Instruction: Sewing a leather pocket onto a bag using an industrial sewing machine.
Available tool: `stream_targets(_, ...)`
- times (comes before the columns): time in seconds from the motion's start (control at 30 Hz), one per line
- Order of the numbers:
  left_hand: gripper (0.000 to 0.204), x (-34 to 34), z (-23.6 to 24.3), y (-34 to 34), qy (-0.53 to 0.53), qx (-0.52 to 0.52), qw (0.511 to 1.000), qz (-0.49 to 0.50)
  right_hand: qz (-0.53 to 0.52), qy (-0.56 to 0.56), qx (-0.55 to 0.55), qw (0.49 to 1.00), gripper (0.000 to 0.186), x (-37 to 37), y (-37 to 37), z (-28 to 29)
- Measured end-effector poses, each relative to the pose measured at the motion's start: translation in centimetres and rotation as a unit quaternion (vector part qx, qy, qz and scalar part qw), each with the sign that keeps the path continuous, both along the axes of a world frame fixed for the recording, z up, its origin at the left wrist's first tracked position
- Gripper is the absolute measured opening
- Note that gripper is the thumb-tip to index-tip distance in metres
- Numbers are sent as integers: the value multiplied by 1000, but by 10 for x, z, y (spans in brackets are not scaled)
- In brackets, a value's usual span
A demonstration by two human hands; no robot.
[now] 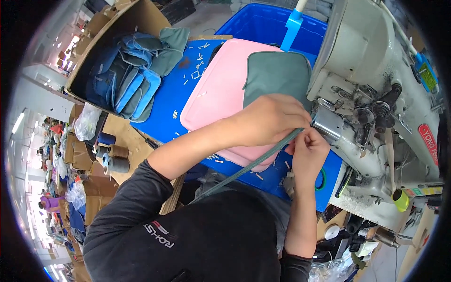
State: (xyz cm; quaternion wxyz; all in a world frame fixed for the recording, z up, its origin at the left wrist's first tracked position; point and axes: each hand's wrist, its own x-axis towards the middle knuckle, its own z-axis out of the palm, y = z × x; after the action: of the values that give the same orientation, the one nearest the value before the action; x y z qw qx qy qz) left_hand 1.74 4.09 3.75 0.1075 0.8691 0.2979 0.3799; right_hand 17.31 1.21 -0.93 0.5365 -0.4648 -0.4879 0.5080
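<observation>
A long grey-green strip (253,163), which looks like zipper tape, runs from my lap up to the sewing machine's metal arm (329,123). My right hand (311,149) pinches it close to that metal end. Just left of it, my left hand (277,117) is closed with its fingertips at the strip's upper part; what exactly they grip is hidden. Under my left hand and forearm lies a grey-green fabric piece (278,75) with rounded corners. It rests on a pink tray-like board (213,89). The needle area is covered by my fingers.
A cardboard box (77,77) at the left holds several blue and grey-green fabric pieces (136,87). Thread scraps litter the blue tabletop (164,120). Thread spools (117,160) stand at the left, a blue crate (260,21) behind. The sewing machine (357,51) blocks the right side.
</observation>
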Motion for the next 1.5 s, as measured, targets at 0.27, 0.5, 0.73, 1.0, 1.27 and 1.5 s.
stream_targets(0.27, 33, 3, -2, -9, 78, 107, 991, 26, 11, -9, -7, 1000, 12, 17, 1, 4)
stream_targets(0.5, 30, 0, -2, -14, -14, -16, 999, 38, -20, -15, -10, 1000, 11, 11, -3, 14)
stream_targets(0.73, 30, -1, -7, -8, -36, -44, 998, 22, 19, -25, 18, 999, 13, 8, -8, 1)
stream_targets(1.0, 33, 9, -5, -31, 31, 33, 997, 57, -2, -11, 0, 1000, 11, 20, -3, 12)
stream_targets(1.27, 32, 5, -2, -32, -49, -101, 993, 47, 32, 26, -4, 999, 10, 19, -22, 7)
stream_targets(1.5, 30, 9, 1, -41, -68, -64, 993, 67, -65, 88, 4, 994, 14, 10, -46, 11)
